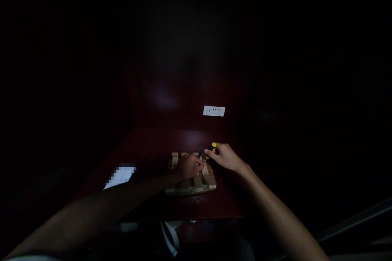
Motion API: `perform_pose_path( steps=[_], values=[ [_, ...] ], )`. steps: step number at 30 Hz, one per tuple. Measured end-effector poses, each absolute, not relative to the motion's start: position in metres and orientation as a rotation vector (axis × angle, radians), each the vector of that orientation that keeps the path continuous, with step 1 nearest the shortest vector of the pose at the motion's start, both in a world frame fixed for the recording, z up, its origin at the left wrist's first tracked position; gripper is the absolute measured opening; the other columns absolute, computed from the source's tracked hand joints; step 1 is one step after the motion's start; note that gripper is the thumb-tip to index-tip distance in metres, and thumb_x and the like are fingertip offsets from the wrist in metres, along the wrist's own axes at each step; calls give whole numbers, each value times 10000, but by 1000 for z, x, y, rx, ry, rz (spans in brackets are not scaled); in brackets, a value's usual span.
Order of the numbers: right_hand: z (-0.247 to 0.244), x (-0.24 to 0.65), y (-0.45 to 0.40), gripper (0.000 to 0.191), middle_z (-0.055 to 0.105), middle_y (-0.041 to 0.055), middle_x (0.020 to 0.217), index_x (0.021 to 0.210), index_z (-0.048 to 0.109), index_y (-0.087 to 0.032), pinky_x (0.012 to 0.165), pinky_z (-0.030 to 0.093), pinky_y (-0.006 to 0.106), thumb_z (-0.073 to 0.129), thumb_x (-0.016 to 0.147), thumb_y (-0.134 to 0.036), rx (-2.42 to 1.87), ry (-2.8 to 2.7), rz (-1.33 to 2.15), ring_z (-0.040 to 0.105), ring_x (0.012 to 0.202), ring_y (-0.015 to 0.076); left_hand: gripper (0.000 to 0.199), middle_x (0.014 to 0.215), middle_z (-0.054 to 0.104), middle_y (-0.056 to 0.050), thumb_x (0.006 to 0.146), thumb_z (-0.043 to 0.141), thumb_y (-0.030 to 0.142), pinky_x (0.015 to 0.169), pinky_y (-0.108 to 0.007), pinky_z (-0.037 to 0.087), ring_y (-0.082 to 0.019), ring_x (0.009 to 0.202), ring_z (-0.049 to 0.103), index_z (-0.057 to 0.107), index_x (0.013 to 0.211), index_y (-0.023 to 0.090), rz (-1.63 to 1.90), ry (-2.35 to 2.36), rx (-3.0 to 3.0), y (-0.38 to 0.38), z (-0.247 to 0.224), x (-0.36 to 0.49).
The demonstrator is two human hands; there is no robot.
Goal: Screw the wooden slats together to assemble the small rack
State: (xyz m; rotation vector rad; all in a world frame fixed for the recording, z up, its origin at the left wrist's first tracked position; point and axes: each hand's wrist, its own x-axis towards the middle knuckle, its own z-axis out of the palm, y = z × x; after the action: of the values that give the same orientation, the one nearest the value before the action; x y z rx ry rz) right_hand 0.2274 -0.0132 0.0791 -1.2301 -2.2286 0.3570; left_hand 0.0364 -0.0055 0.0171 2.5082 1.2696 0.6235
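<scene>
My right hand is closed around a yellow and black screwdriver, whose tip points down and left toward a slatted wooden piece. Over that piece lies my left hand, its thumb and fingertips pinched together close to the screwdriver's tip. What the pinch holds, if anything, is too small and dark to make out. Several pale wooden slats stick out in front of and behind my left hand. They rest on something shiny and brownish that I cannot identify, and my hand hides the middle.
A white, partly pixelated sheet or screen lies at the left on the dark red table. A thin light stick lies behind it. On the back panel sits a white socket plate. The surroundings are very dark.
</scene>
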Motion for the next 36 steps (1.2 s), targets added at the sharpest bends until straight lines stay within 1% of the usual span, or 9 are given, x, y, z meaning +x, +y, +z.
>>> perform_pose_path(
  steps=[4, 8, 12, 18, 23, 25, 29, 32, 36],
  values=[
    [79, 228, -13, 403, 594, 10, 586, 674, 568, -172, 484, 314, 226, 502, 876, -516, -1243, -2231, 385, 494, 515, 114, 316, 648, 681, -18, 860, 483, 315, 579, -232, 368, -132, 585, 571, 746, 751, 177, 600, 1292, 2493, -6, 19, 37],
    [82, 229, -9, 390, 642, 27, 613, 700, 598, -169, 494, 337, 224, 492, 891, -492, -1210, -2299, 461, 542, 528, 122, 299, 740, 717, -30, 851, 503, 342, 638, -247, 409, -155, 651, 610, 756, 795, 193, 637, 1301, 2493, -5, 16, 37],
    [85, 227, -5, 403, 653, 32, 600, 681, 607, -167, 491, 344, 221, 489, 897, -487, -1187, -2349, 474, 555, 513, 121, 315, 745, 719, -36, 865, 491, 352, 666, -253, 421, -162, 668, 624, 758, 803, 195, 657, 1305, 2512, -3, 13, 37],
    [86, 225, -3, 449, 648, 24, 555, 652, 611, -166, 504, 364, 216, 464, 909, -503, -1157, -2375, 493, 563, 487, 117, 325, 724, 710, -29, 874, 481, 358, 628, -240, 392, -148, 642, 607, 751, 804, 190, 620, 1284, 2510, -4, 16, 36],
    [85, 225, -1, 462, 652, 26, 555, 659, 619, -163, 487, 352, 214, 443, 923, -499, -1151, -2401, 475, 558, 471, 112, 337, 662, 683, -17, 875, 471, 345, 573, -233, 348, -127, 575, 562, 738, 760, 173, 591, 1310, 2481, -4, 17, 37],
    [85, 225, 0, 470, 652, 28, 555, 655, 621, -161, 482, 347, 214, 440, 922, -503, -1164, -2402, 472, 554, 468, 110, 341, 650, 673, -10, 876, 473, 354, 564, -233, 336, -124, 569, 553, 735, 746, 177, 587, 1314, 2479, -4, 16, 37],
    [83, 226, 1, 491, 647, 30, 549, 646, 622, -156, 484, 342, 213, 433, 922, -517, -1171, -2393, 475, 544, 466, 105, 314, 647, 662, 0, 862, 487, 354, 552, -228, 315, -119, 565, 541, 741, 781, 189, 603, 1321, 2478, -3, 15, 37],
    [82, 227, 0, 494, 648, 32, 550, 655, 624, -150, 481, 337, 211, 433, 922, -519, -1164, -2384, 478, 540, 464, 103, 325, 614, 647, 0, 860, 476, 331, 531, -225, 294, -110, 537, 520, 736, 738, 177, 601, 1299, 2485, -3, 16, 36],
    [81, 228, 1, 497, 651, 30, 551, 674, 633, -148, 479, 328, 214, 424, 926, -522, -1158, -2378, 475, 535, 460, 102, 307, 623, 655, -1, 852, 489, 326, 539, -224, 303, -111, 540, 522, 739, 747, 182, 626, 1290, 2472, -5, 18, 37]
  ],
)
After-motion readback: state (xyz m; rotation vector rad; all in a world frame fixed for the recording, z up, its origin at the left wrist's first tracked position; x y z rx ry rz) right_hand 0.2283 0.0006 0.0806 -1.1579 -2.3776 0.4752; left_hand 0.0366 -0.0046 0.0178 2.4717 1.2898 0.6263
